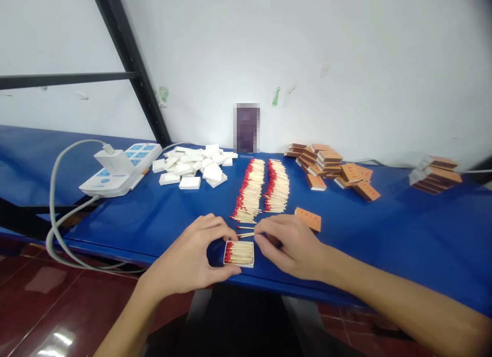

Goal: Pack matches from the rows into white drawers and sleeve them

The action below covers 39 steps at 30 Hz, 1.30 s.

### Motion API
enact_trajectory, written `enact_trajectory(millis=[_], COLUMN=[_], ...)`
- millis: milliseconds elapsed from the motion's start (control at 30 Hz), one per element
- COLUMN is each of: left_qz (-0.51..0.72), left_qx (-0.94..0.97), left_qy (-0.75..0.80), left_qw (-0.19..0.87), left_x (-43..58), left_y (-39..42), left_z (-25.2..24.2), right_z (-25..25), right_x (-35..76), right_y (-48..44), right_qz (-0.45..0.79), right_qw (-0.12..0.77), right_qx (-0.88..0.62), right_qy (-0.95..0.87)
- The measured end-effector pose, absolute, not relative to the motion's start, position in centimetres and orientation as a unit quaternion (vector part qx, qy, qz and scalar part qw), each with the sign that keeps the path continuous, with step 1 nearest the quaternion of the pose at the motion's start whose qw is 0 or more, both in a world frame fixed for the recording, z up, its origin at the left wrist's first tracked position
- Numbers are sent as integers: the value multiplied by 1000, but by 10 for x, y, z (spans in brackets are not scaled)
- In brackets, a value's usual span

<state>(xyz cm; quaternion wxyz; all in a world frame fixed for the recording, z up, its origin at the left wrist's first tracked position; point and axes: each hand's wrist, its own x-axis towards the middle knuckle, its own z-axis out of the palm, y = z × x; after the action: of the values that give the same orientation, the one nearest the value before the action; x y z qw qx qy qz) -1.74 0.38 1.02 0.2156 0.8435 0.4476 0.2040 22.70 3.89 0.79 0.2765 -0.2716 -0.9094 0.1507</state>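
Observation:
My left hand [194, 257] grips a small white matchbox tray [239, 254] near the front edge of the blue table [384, 229]; the tray is filled with red-tipped matches. My right hand [288, 244] pinches a few matches [246, 235] just above the tray's top edge. Two long rows of loose matches [263, 190] lie just beyond my hands. An orange matchbox sleeve [308, 219] lies flat beside my right hand.
A heap of empty white trays [194, 167] sits back left, next to a white power strip [121, 168] with grey cables. Stacks of orange matchboxes [330, 170] stand back right, with another stack [434, 175] far right. A black metal frame [130, 64] leans against the wall.

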Motion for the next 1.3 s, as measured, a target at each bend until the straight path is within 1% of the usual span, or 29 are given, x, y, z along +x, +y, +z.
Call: enact_trajectory(millis=[67,167,367,600,733,833,1300], left_qz=[191,177,173,174,170,171,186], left_qx=[847,847,845,842,840,840,849], left_qy=[445,448,450,455,459,459,435], left_qw=[219,223,231,232,234,234,235], left_x=[-18,-18,-19,-19,-19,-18,-19], left_y=[3,3,3,3,3,3,3], left_z=[11,12,12,12,13,12,15], right_z=[7,4,-1,-3,0,2,5], right_x=[227,226,224,225,227,227,226], right_y=[41,41,39,42,44,44,44], right_qz=[118,86,85,87,109,111,132], right_qw=[251,219,201,200,179,179,161], right_qx=[-323,-360,-382,-381,-353,-341,-344], right_qy=[-905,-903,-898,-898,-912,-916,-915])
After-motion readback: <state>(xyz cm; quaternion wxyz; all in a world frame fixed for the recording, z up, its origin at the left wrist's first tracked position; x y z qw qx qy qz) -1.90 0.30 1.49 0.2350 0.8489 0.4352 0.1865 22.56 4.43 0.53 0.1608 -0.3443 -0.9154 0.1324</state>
